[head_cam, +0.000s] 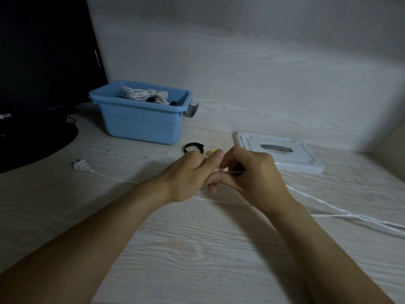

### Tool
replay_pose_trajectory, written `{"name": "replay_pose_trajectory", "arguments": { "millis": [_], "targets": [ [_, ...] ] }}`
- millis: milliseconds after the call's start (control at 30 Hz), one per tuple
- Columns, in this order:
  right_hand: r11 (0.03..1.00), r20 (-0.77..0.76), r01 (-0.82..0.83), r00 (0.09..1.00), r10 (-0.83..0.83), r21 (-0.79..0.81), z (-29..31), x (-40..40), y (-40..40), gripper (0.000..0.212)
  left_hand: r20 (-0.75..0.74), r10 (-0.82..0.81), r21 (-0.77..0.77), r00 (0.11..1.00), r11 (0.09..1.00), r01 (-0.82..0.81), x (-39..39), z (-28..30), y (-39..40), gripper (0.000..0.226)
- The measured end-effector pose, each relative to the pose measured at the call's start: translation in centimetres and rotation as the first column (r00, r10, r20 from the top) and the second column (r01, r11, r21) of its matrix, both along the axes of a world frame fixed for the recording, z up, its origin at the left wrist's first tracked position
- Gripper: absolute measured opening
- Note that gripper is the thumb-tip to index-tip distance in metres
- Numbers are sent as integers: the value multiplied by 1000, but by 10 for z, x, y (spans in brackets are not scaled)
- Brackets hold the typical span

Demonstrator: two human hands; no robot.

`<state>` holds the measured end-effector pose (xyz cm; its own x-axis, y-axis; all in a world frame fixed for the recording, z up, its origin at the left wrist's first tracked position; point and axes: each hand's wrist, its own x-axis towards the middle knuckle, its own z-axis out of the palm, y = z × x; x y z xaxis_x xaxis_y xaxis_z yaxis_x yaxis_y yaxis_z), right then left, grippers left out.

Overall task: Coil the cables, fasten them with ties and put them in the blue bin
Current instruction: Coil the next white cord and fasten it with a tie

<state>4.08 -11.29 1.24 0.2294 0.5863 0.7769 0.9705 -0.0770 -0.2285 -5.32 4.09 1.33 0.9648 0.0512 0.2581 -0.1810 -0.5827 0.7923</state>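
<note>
Nearest the camera, two bare forearms reach forward over the pale wood-grain desk [197,249] and meet at its middle. Both hands are curled on a thin white cable [328,212]. The left hand [188,174] has its fingers folded over and its thumb raised, gripping the cable close to the right hand; exactly how the strand runs inside that grip is hidden. The right hand [249,172] pinches a short taut stretch of the cable between thumb and fingertips, its knuckles touching the left thumb. From beneath the hands the cable trails in two directions: rightward across the desk in several loose strands that run off the edge of view, and leftward to a white two-pin plug [82,165] lying flat on the desk, well apart from the hands. Just beyond the left hand's knuckles lies a black tie [194,148] curled into a ring, and beside it a small yellow-green thing peeks out past the thumb, too hidden to identify. Farther right lies a flat white lid [278,154] with a grey handle slot. Behind the tie stands the blue bin [140,121], holding bundled white cables [140,95] and some dark items. At far left stands a dark monitor [43,62] on its base, against the wood-grain wall.
</note>
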Motion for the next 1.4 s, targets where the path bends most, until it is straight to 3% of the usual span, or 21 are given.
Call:
{"name": "replay_pose_trajectory", "arguments": {
  "millis": [133, 267, 400, 567, 700, 767, 1033, 1200, 1300, 1400],
  "targets": [
    [998, 38, -38, 999, 36, 54, 1, 1, 1, 43, -21, -7, -179, 1000, 984, 3, 0, 3, -4, 74],
    [995, 37, 27, 999, -31, 98, 1, 13, -2, 35, -51, 19, -436, 999, 899, -40, 3, 2, 1, 65],
    [989, -50, 123, 992, -119, 85, -3, 25, -11, 28, -78, 43, -714, 996, 695, -86, 6, 6, 8, 61],
    [986, -169, 163, 973, -156, 27, -7, 35, -14, 15, -69, 93, -906, 993, 411, -101, 7, 8, 15, 62],
    [982, -203, 180, 961, -186, -49, -11, 40, -16, 14, -63, 243, -987, 968, 129, -96, 8, 16, 31, 61],
    [981, -212, 174, 959, -188, -81, -13, 42, -16, 15, -72, 315, -996, 946, 33, -87, 8, 18, 39, 62],
    [969, -198, 123, 966, -166, -214, -19, 29, -7, 26, -2, 346, -990, 938, -130, 46, 7, 19, 39, 51],
    [943, -153, 63, 981, -119, -327, -27, 10, 7, 22, 81, 374, -979, 924, -143, 144, 9, 21, 38, 34],
    [935, -177, 5, 982, -73, -354, -30, -1, 14, 24, 70, 420, -997, 905, -12, 83, 14, 22, 32, 30],
    [931, -192, -36, 981, -37, -364, -30, -7, 16, 27, 79, 515, -975, 854, 217, -41, 20, 18, 24, 23]
  ]
}}
